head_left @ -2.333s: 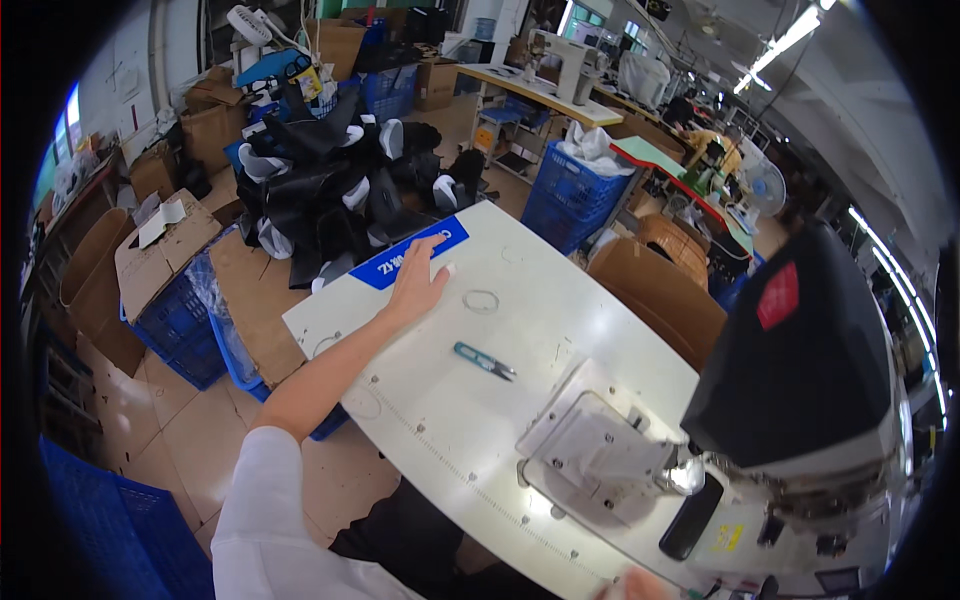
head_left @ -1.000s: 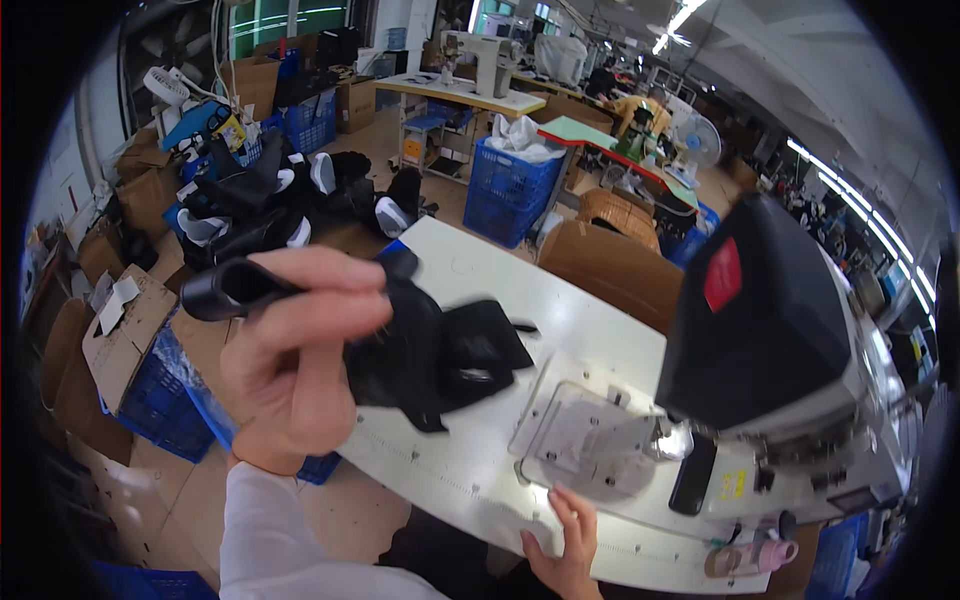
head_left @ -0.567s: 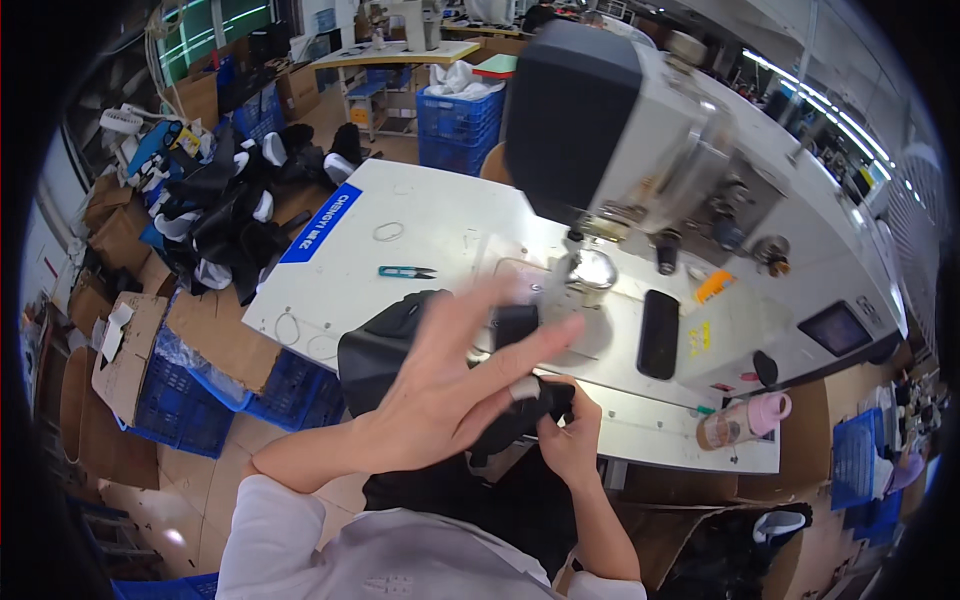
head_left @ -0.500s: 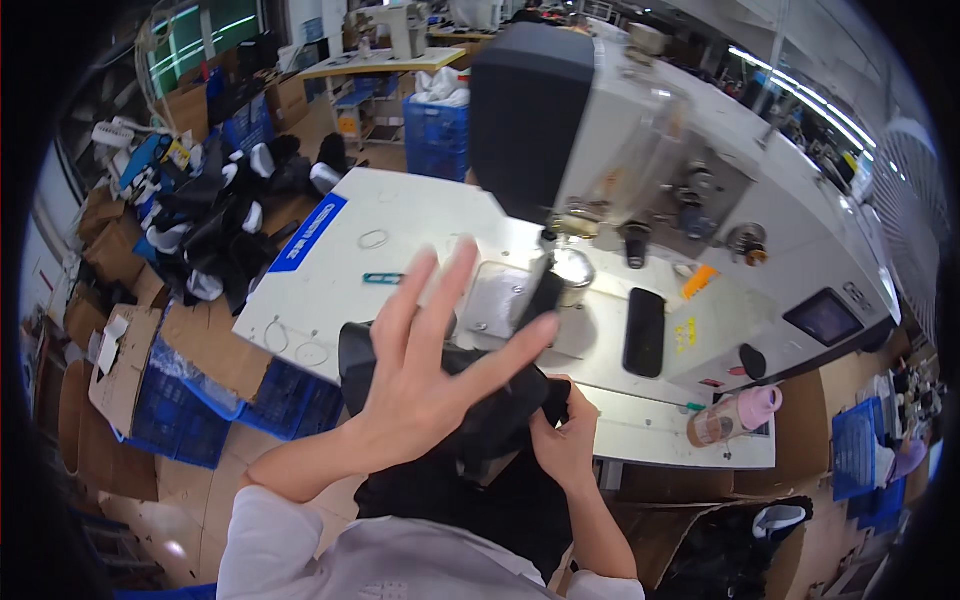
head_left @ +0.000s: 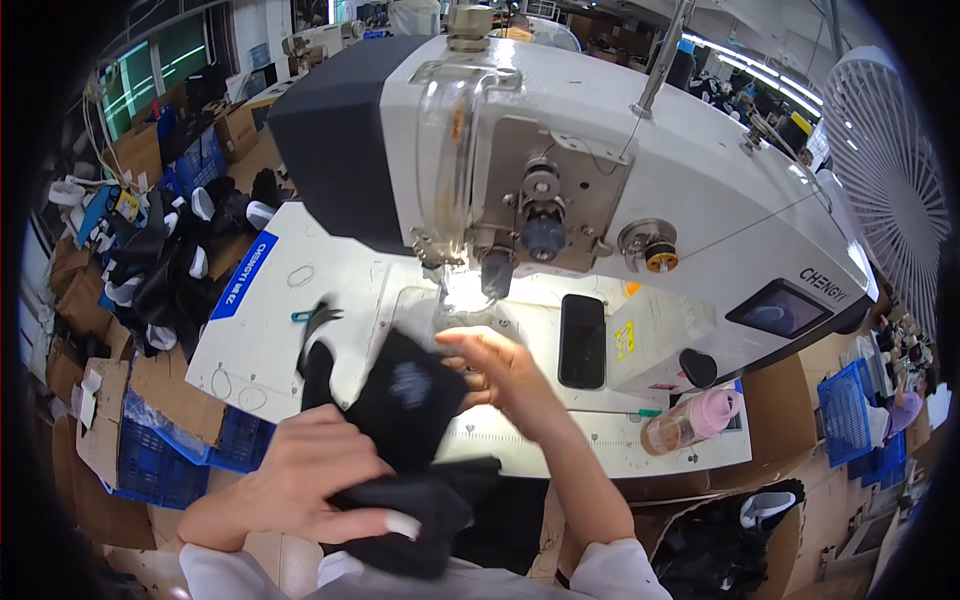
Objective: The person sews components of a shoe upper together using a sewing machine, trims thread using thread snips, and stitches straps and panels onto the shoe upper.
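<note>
A black fabric piece [head_left: 410, 390] with a small pale print on its upper part stands in front of the sewing machine's needle area, its lower folds bunched toward me and a loose strap-like end hanging at its left. My left hand [head_left: 315, 475] is closed around the lower part, thumb lying across the folds. At the upper right edge, my right hand [head_left: 510, 380] has its fingers curled against the piece; some fingertips are hidden behind it. The white sewing machine [head_left: 690, 220] rises just beyond, its lamp shining close to my right fingers.
On the white machine table [head_left: 250, 350] are a black phone [head_left: 582, 342] and a pink-lidded bottle [head_left: 695, 420]. Black shoe parts [head_left: 160, 265] are heaped at far left above blue crates [head_left: 165, 475]. A cardboard box [head_left: 790, 520] stands at lower right, and a white fan [head_left: 885, 170] at right.
My left hand, spread open above the piece before, has come down and closed on it. My right hand has moved up to its upper edge. The view has shifted, bringing the machine head closer.
</note>
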Motion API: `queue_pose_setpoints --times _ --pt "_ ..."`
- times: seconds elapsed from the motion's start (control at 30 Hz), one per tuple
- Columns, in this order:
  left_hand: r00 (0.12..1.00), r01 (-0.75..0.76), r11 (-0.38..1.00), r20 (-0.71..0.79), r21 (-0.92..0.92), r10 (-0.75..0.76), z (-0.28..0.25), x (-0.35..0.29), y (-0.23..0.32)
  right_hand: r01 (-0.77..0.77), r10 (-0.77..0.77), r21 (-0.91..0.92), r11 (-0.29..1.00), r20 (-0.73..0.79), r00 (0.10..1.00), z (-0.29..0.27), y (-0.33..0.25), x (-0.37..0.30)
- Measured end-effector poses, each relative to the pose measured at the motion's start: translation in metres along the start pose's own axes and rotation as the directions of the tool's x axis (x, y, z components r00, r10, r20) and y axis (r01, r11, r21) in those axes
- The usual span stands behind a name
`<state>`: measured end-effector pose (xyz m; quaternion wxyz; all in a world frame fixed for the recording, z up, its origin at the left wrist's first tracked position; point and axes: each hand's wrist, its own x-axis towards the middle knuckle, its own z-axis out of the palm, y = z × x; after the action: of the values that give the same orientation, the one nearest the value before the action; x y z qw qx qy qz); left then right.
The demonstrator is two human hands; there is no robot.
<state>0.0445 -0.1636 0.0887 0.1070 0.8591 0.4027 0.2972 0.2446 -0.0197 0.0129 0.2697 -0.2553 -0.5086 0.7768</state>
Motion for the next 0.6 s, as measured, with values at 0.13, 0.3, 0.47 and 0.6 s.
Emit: queue_pose_setpoints --times 0.13,0.3,0.47,0.6 --pt "0.827 0.474 0.795 -0.118 -0.379 -0.55 0.011 -0.009 -0.015 0.12 -0.139 0.1 0.988 0.203 0.969 0.009 0.033 -0.014" --pt "0.746 0.532 0.742 -0.189 -0.407 -0.638 0.04 -0.006 -0.061 0.276 -0.233 -0.289 0.917 0.175 0.957 0.02 0.046 -0.014" --pt "0.868 0.345 0.872 -0.237 -0.347 -0.437 0.048 0.011 -0.093 0.217 -0.209 -0.112 0.97 0.079 0.975 0.013 0.059 0.002" --pt "0.935 0.226 0.9 -0.176 -0.372 -0.308 0.043 0.036 -0.126 0.301 -0.304 -0.092 0.949 -0.025 0.952 0.003 0.061 0.008"
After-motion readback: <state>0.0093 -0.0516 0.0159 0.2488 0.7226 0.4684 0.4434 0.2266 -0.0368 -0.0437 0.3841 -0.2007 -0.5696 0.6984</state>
